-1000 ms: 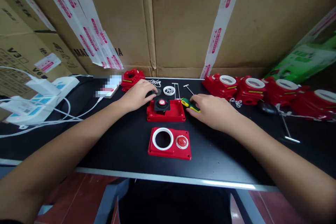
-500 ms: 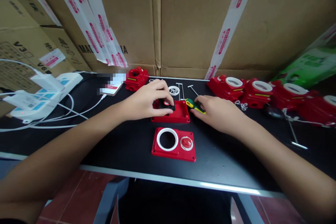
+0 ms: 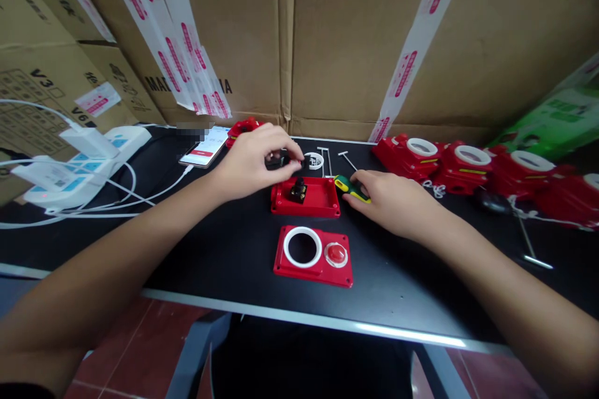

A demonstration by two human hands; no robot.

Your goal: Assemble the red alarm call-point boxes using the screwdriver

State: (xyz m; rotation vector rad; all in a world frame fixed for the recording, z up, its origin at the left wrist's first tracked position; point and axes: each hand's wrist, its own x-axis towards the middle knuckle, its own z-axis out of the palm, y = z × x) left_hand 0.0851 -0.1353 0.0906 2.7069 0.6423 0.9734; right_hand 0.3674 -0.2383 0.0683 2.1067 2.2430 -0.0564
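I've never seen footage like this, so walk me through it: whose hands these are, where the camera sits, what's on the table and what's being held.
There is one view, from a camera worn on a person's head, looking down at their own bare arms. On the black table lie an open red base with a small black part inside, and nearer, a red cover with a white ring and a red button. The left hand pinches a small black piece above the base. The right hand rests on a green-and-yellow screwdriver. More red units line the right; a phone and power strips sit left.
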